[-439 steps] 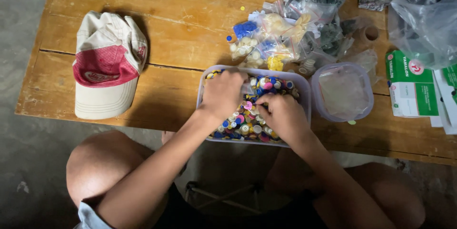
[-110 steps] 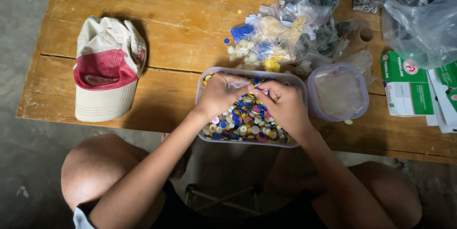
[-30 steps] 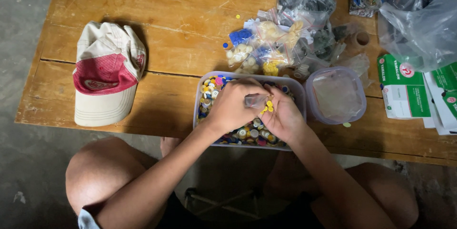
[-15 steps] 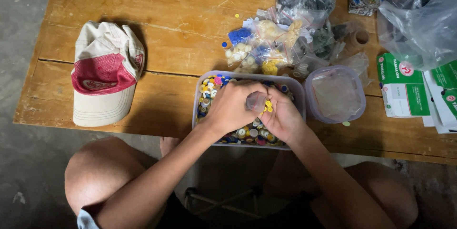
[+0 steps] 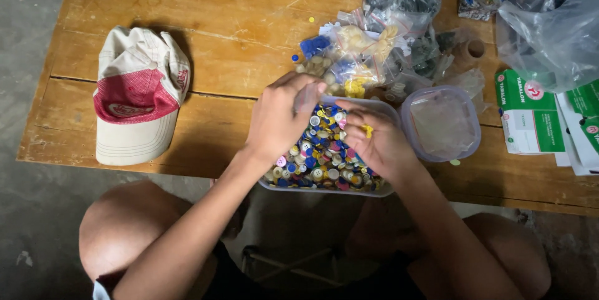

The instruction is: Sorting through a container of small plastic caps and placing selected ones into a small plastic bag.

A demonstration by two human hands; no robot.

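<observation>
Buttons [image 5: 318,156], a whole mixed heap of them in blue, yellow, white and pink, filling a clear plastic tub [image 5: 390,189] parked at the near edge of the wooden table [image 5: 206,19]. Going left to right: cream and red cap [image 5: 138,97] lying brim toward the edge, well apart from the tub. Then left hand [image 5: 276,119], curled over the tub's far left corner, fingers bent in toward a clear bit of plastic, exact grip hard to tell. Right hand [image 5: 380,144] just beside it over the heap, fingertips pinching a small yellow button [image 5: 368,130]. Behind the tub, a pile of little bags [image 5: 374,44] with sorted colours; to the right, the tub's lid [image 5: 442,122], then green and white boxes [image 5: 527,110].

Looks like mid-sorting: picking yellows out of the mix. Next move probably calls for keeping that pinch steady and holding a small bag open with the other hand, without knocking loose ones off the edge.
</observation>
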